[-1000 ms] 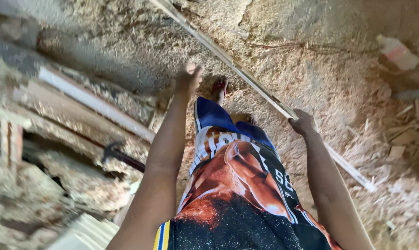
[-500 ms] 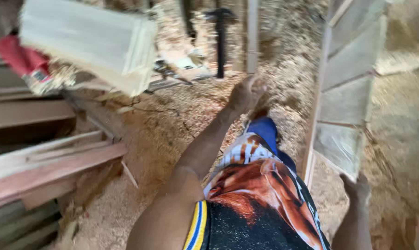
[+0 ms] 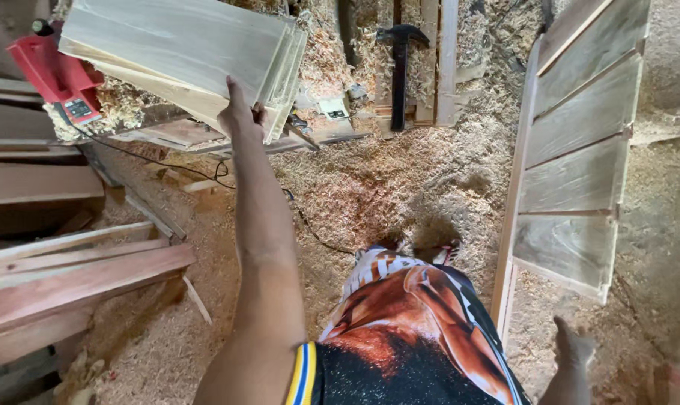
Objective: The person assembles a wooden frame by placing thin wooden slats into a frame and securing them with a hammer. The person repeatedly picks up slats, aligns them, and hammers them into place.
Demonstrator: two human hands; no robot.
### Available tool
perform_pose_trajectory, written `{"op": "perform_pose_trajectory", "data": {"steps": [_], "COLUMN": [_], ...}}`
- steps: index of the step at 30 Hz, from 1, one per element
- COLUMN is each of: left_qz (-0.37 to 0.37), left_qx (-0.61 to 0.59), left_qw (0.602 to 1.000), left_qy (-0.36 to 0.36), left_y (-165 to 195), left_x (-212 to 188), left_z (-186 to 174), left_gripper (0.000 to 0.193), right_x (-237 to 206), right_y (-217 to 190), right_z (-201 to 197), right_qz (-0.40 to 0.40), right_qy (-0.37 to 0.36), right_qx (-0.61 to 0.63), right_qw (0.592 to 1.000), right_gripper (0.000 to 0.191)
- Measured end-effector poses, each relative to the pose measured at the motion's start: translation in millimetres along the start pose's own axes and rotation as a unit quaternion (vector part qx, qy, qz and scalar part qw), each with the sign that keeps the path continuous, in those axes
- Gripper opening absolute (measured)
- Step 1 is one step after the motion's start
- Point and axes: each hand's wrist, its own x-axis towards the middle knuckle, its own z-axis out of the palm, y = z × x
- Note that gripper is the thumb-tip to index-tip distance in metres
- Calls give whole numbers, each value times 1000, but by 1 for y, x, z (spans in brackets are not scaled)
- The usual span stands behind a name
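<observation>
left hand (image 3: 239, 114) on a stack of pale planed boards (image 3: 182, 52)

the boards are thin, flat, smooth and light-coloured, stacked with their cut ends fanned at the upper left, resting over a shaving-covered bench; the left arm stretches straight up to them, fingers extended flat against the stack's near edge, not curled round it. just left sits a red power tool (image 3: 55, 75) in curly shavings. a dark-headed hammer (image 3: 400, 64) lies farther right. reddish rough planks (image 3: 77, 274) lie at lower left. a slatted wooden panel (image 3: 573, 157) stands at right; the right hand (image 3: 573, 349) hangs low beside its lower corner, grip unclear. sawdust covers the floor (image 3: 400, 187).
</observation>
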Motion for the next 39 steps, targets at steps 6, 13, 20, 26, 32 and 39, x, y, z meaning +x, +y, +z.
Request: {"op": "perform_pose_trajectory", "data": {"steps": [6, 13, 20, 26, 32, 39], "left_qz": [73, 17, 65, 284, 149, -62], "left_qx": [24, -70, 182, -22, 50, 168], "left_qw": [994, 868, 964, 857, 826, 808], "left_qy": [-79, -491, -181, -429, -542, -561], "left_y": [-22, -94, -73, -149, -198, -333], "left_x": [4, -85, -101, -155, -270, -428], "left_z": [-22, -109, -91, -81, -57, -53], "left_gripper": [59, 54, 72, 81, 75, 73], "right_x": [-50, -114, -133, -136, -140, -169], "right_y": [11, 20, 47, 85, 94, 167], "right_z": [59, 84, 88, 97, 72, -33], "right_qz": [-182, -140, -75, 36, 56, -142], "right_qy": [16, -97, -119, -201, -344, -354], "right_qx": [-112, -10, 103, 380, 498, 712], "right_qw": [977, 985, 985, 902, 794, 589], "right_gripper": [88, 54, 42, 43, 68, 81]}}
